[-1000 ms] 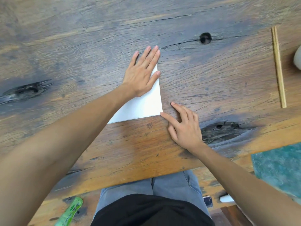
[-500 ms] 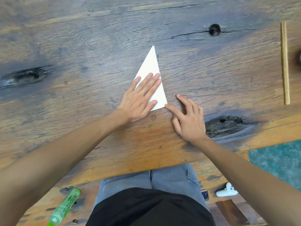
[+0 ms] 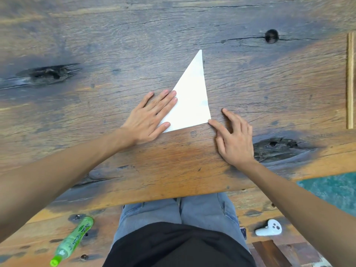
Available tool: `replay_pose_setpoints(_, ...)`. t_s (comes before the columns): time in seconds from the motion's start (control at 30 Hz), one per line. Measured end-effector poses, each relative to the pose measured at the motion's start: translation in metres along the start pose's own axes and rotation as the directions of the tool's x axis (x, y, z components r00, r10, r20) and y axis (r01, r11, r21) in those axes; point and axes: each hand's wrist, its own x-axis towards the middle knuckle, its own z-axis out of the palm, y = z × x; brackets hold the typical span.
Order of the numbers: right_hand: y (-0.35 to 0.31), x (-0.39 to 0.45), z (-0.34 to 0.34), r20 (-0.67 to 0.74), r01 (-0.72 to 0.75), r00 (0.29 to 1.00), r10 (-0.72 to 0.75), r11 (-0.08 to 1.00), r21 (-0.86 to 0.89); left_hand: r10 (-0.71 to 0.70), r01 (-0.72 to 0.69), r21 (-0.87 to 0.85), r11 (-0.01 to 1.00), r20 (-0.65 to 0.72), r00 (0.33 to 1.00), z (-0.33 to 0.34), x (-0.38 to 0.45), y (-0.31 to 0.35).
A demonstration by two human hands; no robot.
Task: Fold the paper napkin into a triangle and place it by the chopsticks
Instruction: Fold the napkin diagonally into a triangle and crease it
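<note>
Hands are laid flat and open on the table (image 3: 96,45), with nothing gripped in either. The left hand (image 3: 149,117) is spread with its fingertips (image 3: 174,93) pressed on the long slanted edge of the napkin (image 3: 192,101), while the right hand (image 3: 235,139) is rested just beside the near right corner, its forefinger touching that corner. The napkin is seen already folded into a white triangle, lying flat between the two hands, with its far tip pointed away from the person.

The crease is judged to be the step in hand. It would be done well if the corner were kept pinned by the right forefinger while the left fingertips were drawn firmly along the folded edge, so that the layers are not allowed to slide apart. Afterwards the triangle would need to be lifted without being opened.

The chopsticks (image 3: 349,79) are found well to the right of the right hand, at the frame's edge, far apart from the napkin; placement is not yet done.

No container is seen on the table. A green bottle (image 3: 72,241) is lain on the floor below the left arm; its contents cannot be told.
</note>
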Motion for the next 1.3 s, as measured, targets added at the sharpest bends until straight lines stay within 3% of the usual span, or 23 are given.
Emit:
replay_pose_setpoints(0.4, -0.006, 0.001, -0.006, -0.033, -0.019, 0.999, 0.019, 1.000, 0.008, 0.078, -0.084, -0.090, 0.992, -0.071, 0.994, -0.027, 0.058, 0.035)
replay_pose_setpoints(0.63, -0.008, 0.003, -0.012, -0.032, -0.001, 0.999, 0.001, 1.000, 0.002, 0.025, -0.026, -0.035, 0.999, -0.029, 0.999, -0.018, 0.086, 0.037)
replay_pose_setpoints(1.03, -0.008, 0.003, -0.013, -0.024, 0.000, 1.000, 0.000, 1.000, -0.005, 0.026, -0.029, -0.035, 0.999, -0.090, 0.996, -0.007, 0.072, 0.035)
replay_pose_setpoints(1.13, -0.008, 0.004, -0.014, -0.020, 0.001, 1.000, -0.001, 1.000, -0.006, 0.040, -0.041, -0.022, 0.999, -0.046, 0.998, 0.000, 0.045, 0.030)
replay_pose_setpoints(1.3, -0.009, 0.004, -0.013, -0.002, 0.003, 1.000, -0.003, 1.000, -0.013, -0.036, 0.035, -0.017, 0.999, -0.050, 0.998, 0.010, 0.020, 0.022)
